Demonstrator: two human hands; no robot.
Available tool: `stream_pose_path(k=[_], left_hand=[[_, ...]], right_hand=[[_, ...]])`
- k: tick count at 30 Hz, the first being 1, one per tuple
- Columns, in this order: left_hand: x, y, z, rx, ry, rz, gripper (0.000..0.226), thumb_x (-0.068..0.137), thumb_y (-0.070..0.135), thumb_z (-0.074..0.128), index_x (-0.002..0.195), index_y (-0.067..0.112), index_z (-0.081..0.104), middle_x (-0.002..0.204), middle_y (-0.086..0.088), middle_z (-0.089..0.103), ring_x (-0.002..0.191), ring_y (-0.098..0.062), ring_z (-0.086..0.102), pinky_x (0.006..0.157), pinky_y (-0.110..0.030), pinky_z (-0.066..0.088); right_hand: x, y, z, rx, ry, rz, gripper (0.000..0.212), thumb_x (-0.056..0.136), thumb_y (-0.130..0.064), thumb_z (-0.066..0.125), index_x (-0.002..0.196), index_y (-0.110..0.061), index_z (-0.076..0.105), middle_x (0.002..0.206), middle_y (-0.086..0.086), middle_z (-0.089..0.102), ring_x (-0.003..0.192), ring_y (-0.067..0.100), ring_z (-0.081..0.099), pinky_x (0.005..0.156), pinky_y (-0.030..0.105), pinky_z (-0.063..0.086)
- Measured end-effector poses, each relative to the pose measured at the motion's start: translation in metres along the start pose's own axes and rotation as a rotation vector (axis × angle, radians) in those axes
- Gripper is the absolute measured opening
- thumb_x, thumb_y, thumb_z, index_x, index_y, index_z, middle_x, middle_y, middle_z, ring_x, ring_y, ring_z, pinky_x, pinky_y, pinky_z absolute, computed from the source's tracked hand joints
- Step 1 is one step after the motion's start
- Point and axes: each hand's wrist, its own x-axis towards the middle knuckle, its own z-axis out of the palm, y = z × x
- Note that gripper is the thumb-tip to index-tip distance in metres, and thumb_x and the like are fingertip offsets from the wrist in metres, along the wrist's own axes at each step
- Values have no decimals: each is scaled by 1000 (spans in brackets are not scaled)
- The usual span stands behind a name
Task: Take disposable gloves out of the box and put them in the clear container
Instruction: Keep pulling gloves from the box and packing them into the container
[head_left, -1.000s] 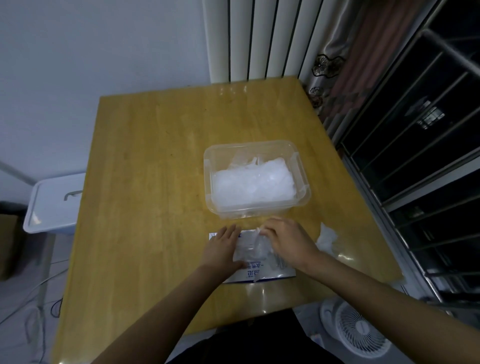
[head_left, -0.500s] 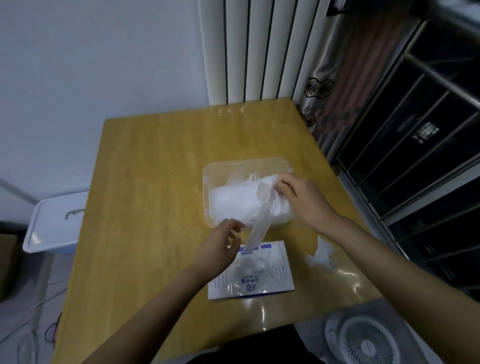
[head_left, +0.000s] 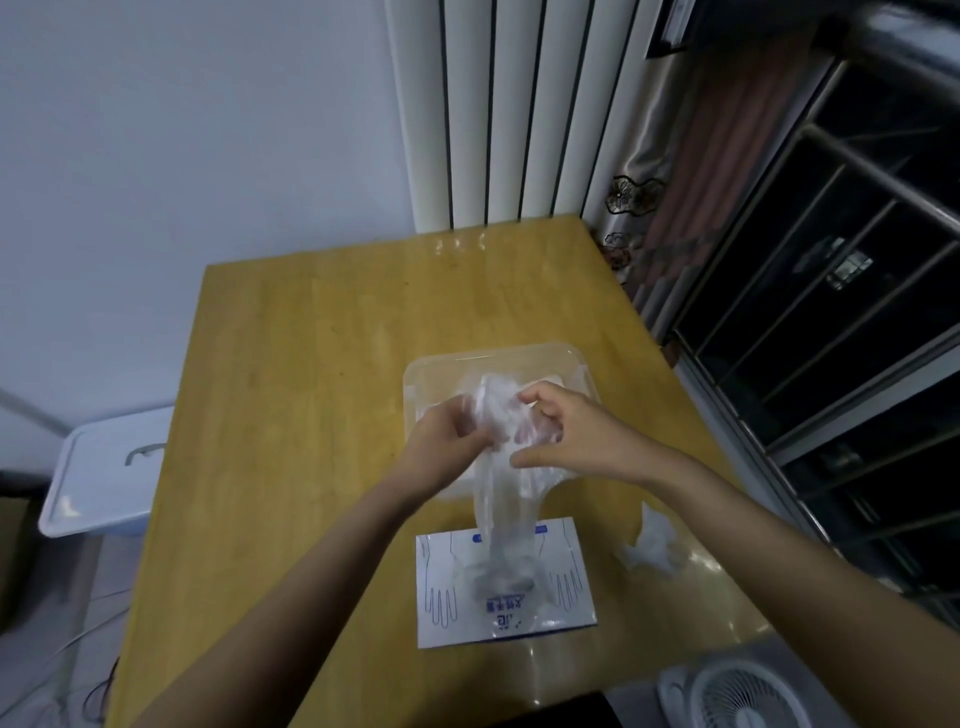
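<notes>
The clear container (head_left: 498, 358) sits mid-desk (head_left: 291, 415) and holds a pale pile of crumpled gloves (head_left: 447, 395), much of it covered by the hands. At 6 o'clock from it the flat white box (head_left: 571, 603), printed with blue glove outlines, lies face up near the desk's near edge. Both hands hover over the container's near half: the left hand (head_left: 441, 449) at 9 o'clock has its fingers curled round the bunched top of one clear glove (head_left: 506, 514), and the right hand (head_left: 571, 439) at 3 o'clock pinches the same glove with bent fingers and thumb. The glove hangs from them toward 6 o'clock, its lower end reaching the box's opening; whether it is free of the box is hard to tell. A loose plastic wad (head_left: 652, 548) lies on the desk at 3 o'clock from the box. A white fan (head_left: 743, 696) is cut off at the bottom edge, and a white bin (head_left: 104, 467) stands at 9 o'clock beside the desk.
</notes>
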Motion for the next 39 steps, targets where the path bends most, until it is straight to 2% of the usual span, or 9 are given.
stream_pose_path(k=[5, 9, 13, 16, 19, 25, 30, 34, 39], left_hand=[[17, -4, -19, -19, 75, -48, 14, 92, 15, 59, 94, 1, 60, 67, -4, 65, 55, -4, 60, 57, -17, 48], [35, -10, -30, -73, 229, -133, 16, 92, 16, 60, 81, 5, 55, 61, -3, 55, 41, 2, 49, 46, -15, 40], [48, -9, -34, -382, 336, -313, 37, 88, 32, 66, 111, 11, 45, 92, -3, 57, 73, -9, 60, 58, -24, 52], [50, -13, -28, -623, 158, -490, 80, 74, 56, 70, 133, 15, 35, 120, -9, 50, 100, -29, 60, 71, -45, 58], [47, -19, -15, -660, -12, -555, 66, 77, 53, 65, 129, 17, 47, 123, -12, 53, 106, -33, 59, 81, -50, 56], [66, -34, -6, -307, 234, -350, 7, 92, 11, 57, 92, 5, 60, 87, -10, 65, 79, -20, 65, 65, -30, 55], [63, -25, -2, -126, 54, -127, 10, 94, 13, 55, 90, 4, 58, 80, -5, 66, 75, -16, 67, 72, -29, 57], [63, -18, -1, -212, -56, -66, 9, 94, 11, 55, 90, 3, 56, 76, -6, 60, 68, -11, 63, 65, -24, 56], [68, -42, -5, 480, 148, -86, 14, 98, 22, 48, 109, 14, 48, 76, -2, 61, 65, -19, 59, 57, -35, 49]], right_hand=[[22, 4, -10, 219, 232, 43, 35, 96, -15, 54, 89, 20, 56, 53, -5, 54, 54, 0, 52, 62, 21, 47], [37, 10, -18, 244, 324, 121, 34, 99, -11, 45, 84, 17, 57, 56, -1, 53, 44, -2, 50, 50, 14, 45], [51, 20, -17, 135, 505, 182, 40, 101, -15, 41, 64, -6, 51, 56, -3, 54, 52, 6, 56, 46, 9, 43], [58, 28, -7, 334, 556, 249, 25, 103, -15, 37, 94, -5, 58, 65, 4, 61, 61, 16, 60, 52, 17, 54], [64, 34, 3, 395, 567, 306, 25, 103, -18, 36, 116, -4, 52, 79, 9, 66, 68, 15, 65, 54, 16, 54], [63, 51, 19, 74, 192, 438, 22, 98, -27, 48, 106, -7, 55, 94, 12, 65, 82, 18, 62, 70, 27, 50], [72, 48, 6, 350, 78, 555, 84, 84, -52, 62, 146, -10, 25, 142, 8, 42, 127, 23, 46, 96, 28, 38], [85, 50, 10, 490, 262, 500, 62, 82, -23, 73, 132, -4, 43, 102, 6, 63, 83, 15, 63, 70, 21, 52], [88, 58, 11, 263, 484, 409, 23, 90, -11, 61, 108, -6, 48, 80, 6, 60, 60, 15, 58, 50, 25, 47]])
